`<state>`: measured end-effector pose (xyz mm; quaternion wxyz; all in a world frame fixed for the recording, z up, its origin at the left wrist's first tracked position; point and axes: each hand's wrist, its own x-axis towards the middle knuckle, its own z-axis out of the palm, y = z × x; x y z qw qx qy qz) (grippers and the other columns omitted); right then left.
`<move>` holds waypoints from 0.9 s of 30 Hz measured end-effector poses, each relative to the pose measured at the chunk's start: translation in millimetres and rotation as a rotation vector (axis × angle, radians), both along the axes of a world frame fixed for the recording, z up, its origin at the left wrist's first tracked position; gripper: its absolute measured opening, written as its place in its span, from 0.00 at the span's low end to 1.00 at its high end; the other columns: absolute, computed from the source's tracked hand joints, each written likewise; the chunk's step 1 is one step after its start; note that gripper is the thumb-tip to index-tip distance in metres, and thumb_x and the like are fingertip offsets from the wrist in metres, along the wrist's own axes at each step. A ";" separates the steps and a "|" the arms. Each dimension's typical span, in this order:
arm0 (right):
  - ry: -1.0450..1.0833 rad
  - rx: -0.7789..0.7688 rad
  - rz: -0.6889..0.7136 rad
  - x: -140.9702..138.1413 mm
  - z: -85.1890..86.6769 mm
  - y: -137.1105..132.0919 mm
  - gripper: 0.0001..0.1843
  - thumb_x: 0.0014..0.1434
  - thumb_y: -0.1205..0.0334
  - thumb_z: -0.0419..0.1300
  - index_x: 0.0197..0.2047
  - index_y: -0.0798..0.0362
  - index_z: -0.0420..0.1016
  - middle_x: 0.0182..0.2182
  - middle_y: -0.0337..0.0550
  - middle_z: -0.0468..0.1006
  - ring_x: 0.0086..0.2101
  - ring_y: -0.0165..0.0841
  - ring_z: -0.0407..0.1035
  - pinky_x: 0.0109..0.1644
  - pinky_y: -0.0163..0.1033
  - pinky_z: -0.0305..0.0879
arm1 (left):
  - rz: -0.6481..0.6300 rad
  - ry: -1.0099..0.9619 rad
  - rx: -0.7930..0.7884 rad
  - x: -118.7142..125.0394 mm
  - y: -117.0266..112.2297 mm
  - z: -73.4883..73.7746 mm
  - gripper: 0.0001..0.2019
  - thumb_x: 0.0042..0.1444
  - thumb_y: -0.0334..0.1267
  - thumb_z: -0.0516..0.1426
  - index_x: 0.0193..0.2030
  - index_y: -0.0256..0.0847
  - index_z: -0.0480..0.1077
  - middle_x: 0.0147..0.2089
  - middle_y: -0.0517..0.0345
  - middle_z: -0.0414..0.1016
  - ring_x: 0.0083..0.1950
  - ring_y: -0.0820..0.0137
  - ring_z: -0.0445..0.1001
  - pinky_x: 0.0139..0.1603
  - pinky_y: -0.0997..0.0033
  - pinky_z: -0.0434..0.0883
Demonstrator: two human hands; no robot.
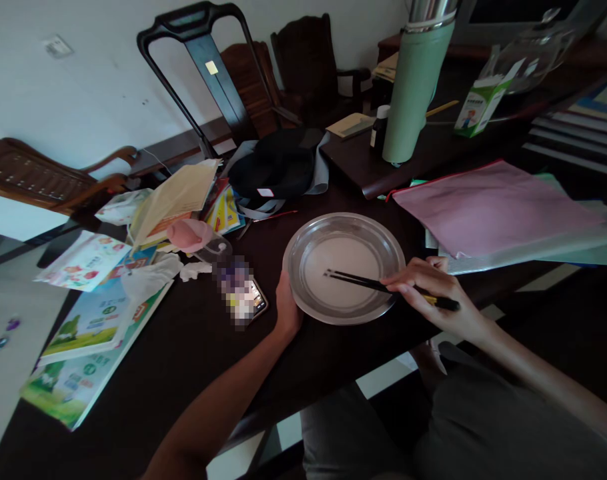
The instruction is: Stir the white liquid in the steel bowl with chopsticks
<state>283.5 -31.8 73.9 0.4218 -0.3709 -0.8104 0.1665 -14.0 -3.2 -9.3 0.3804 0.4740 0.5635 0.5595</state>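
A round metal dish (299,303) sits on the dark table near its front edge, with a whitish layer (333,257) in its bottom; I cannot tell whether that is liquid or powder. My left hand (286,308) grips the dish's left rim, its fingers partly hidden beneath and behind it. Black chopsticks (358,280) with pale bands near their tips are held in my right hand (426,288) at the dish's right side. Their tips point left over the whitish layer; whether they touch it is unclear.
Left of the dish lie a phone (253,303), a pink-capped clear bottle (193,237) and several booklets (91,327). Behind are a black bag (278,163) and a tall green thermos (416,93). A pink zip pouch (493,207) lies on papers to the right.
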 end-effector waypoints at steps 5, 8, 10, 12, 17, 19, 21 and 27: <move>-0.089 0.009 -0.113 0.3 -7.9 4.6 0.09 0.74 0.58 0.57 0.44 0.44 0.79 0.44 0.39 0.89 0.38 0.37 0.80 0.45 0.51 0.56 | 0.027 -0.035 -0.022 0.7 -1.2 -0.2 0.26 0.64 0.66 0.55 0.48 0.46 0.79 0.49 0.54 0.83 0.56 0.58 0.78 0.62 0.55 0.72; -0.061 0.051 -0.202 9.3 -3.4 0.3 0.11 0.74 0.60 0.57 0.41 0.46 0.79 0.40 0.41 0.89 0.36 0.38 0.79 0.43 0.51 0.54 | 0.019 -0.035 -0.021 0.7 -1.1 -1.6 0.26 0.64 0.66 0.54 0.47 0.47 0.79 0.50 0.54 0.83 0.56 0.58 0.78 0.61 0.57 0.73; 0.002 0.057 -0.238 16.9 1.4 -4.9 0.13 0.74 0.62 0.55 0.39 0.47 0.79 0.37 0.41 0.88 0.33 0.37 0.78 0.42 0.51 0.54 | 0.023 -0.041 -0.031 1.6 -0.7 -1.7 0.26 0.65 0.66 0.53 0.46 0.46 0.79 0.49 0.54 0.83 0.55 0.59 0.78 0.60 0.57 0.73; 0.078 0.030 -0.232 23.5 5.4 -10.7 0.15 0.74 0.63 0.54 0.37 0.47 0.79 0.34 0.39 0.87 0.31 0.37 0.77 0.43 0.51 0.56 | 0.029 -0.060 -0.046 3.4 -0.3 -0.3 0.27 0.66 0.66 0.52 0.46 0.45 0.79 0.50 0.53 0.83 0.55 0.59 0.79 0.60 0.57 0.74; 0.155 -0.034 -0.102 24.0 8.9 -17.1 0.17 0.75 0.61 0.53 0.36 0.44 0.78 0.33 0.36 0.86 0.31 0.38 0.77 0.44 0.51 0.60 | 0.023 -0.056 -0.048 5.5 -0.8 4.0 0.28 0.66 0.66 0.51 0.44 0.44 0.79 0.47 0.53 0.83 0.53 0.59 0.78 0.58 0.56 0.74; 0.110 -0.036 -0.065 17.6 7.9 -14.3 0.15 0.75 0.59 0.54 0.37 0.44 0.79 0.34 0.37 0.87 0.31 0.37 0.78 0.43 0.51 0.60 | 0.025 -0.061 -0.038 4.7 -1.2 3.7 0.28 0.65 0.67 0.51 0.44 0.45 0.78 0.46 0.54 0.83 0.52 0.59 0.78 0.58 0.56 0.74; 0.046 -0.039 -0.040 9.9 5.5 -9.2 0.14 0.75 0.57 0.55 0.40 0.44 0.80 0.36 0.38 0.88 0.32 0.37 0.79 0.43 0.51 0.60 | 0.030 -0.062 -0.037 3.9 -1.4 2.8 0.28 0.65 0.67 0.51 0.42 0.45 0.78 0.44 0.55 0.82 0.50 0.60 0.78 0.57 0.56 0.74; -0.052 -0.011 -0.069 -2.4 -6.0 5.1 0.10 0.74 0.56 0.57 0.43 0.43 0.80 0.43 0.37 0.89 0.38 0.37 0.80 0.45 0.51 0.57 | 0.033 -0.044 -0.028 3.0 -1.2 3.4 0.28 0.64 0.68 0.52 0.40 0.45 0.78 0.43 0.54 0.82 0.50 0.59 0.78 0.57 0.55 0.73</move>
